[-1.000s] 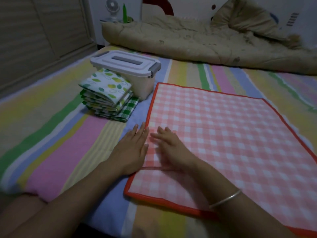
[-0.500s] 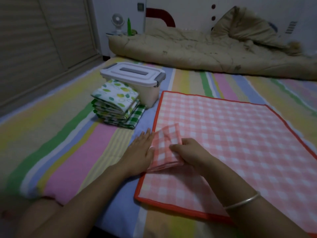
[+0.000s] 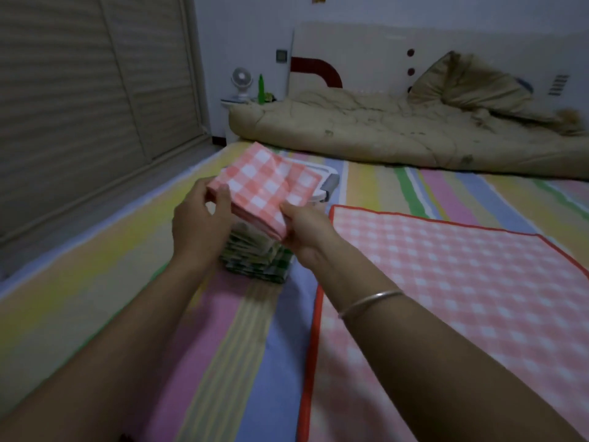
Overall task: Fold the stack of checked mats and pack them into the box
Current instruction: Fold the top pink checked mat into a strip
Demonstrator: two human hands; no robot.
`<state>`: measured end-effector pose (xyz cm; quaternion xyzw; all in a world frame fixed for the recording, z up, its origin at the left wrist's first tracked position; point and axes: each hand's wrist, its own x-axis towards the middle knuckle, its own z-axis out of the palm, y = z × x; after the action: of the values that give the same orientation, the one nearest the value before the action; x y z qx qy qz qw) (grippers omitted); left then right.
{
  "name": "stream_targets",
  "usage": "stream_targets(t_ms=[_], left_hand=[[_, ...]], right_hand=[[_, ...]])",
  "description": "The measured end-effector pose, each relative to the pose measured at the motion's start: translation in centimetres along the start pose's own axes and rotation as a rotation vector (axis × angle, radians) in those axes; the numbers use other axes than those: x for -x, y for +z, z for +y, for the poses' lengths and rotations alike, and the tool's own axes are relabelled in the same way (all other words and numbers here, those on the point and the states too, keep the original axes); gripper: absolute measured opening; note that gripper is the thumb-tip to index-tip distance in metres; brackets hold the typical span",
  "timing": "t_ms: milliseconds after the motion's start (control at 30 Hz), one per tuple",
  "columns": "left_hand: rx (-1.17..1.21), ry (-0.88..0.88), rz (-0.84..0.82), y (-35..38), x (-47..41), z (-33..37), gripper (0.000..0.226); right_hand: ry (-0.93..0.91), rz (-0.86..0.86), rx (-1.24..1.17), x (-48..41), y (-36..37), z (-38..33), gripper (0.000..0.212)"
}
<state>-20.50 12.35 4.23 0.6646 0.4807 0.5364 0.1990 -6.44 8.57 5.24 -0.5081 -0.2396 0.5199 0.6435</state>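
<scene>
Folded mat (image 3: 267,189), centre: matt cloth. Flat mat (image 3: 462,282), right: same cloth, red-bound edge. Box (image 3: 331,183): smooth plastic. Bangle (image 3: 369,303): shiny metal. Quilt (image 3: 382,132), upper right: rumpled matt cloth. Sheet (image 3: 95,282): matt cloth.

So the bed's got a rainbow-striped sheet (image 3: 414,193) on it. A rumpled beige quilt (image 3: 366,132) is bunched right across the far edge, with a matching pillow (image 3: 471,84) propped near the far right corner against a white headboard (image 3: 366,55) with red trim. Just past the far left corner there's a little white nightstand (image 3: 232,102) with a small fan (image 3: 241,81) and a green bottle (image 3: 261,88) side by side on it, a wall switch (image 3: 281,55) above them, and slatted sliding doors (image 3: 79,84) down the room's left side.
</scene>
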Motion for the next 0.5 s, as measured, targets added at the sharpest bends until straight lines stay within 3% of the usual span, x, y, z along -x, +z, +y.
stream_targets(t_ms=[67,200,300,433,500], left_hand=[[-0.035,-0.073,0.006,-0.3,-1.5,-1.2,0.034],[-0.116,-0.173,-0.083,-0.3,-2.5,-4.4,0.032],[-0.091,-0.248,-0.205,0.3,-2.1,-7.2,0.042],[-0.045,-0.321,-0.341,1.4,-0.6,-8.9,0.025],[-0.017,-0.306,-0.334,1.8,-0.2,-9.0,0.021]], right_hand=[[0.048,-0.015,0.033,-1.4,1.7,0.6,0.014],[0.142,0.024,0.092,-4.1,2.8,3.1,0.033],[0.252,0.058,0.122,-4.6,2.4,4.5,0.024],[0.312,0.089,0.194,-5.5,1.5,5.3,0.004],[0.327,0.098,0.206,-5.8,1.1,5.4,0.005]])
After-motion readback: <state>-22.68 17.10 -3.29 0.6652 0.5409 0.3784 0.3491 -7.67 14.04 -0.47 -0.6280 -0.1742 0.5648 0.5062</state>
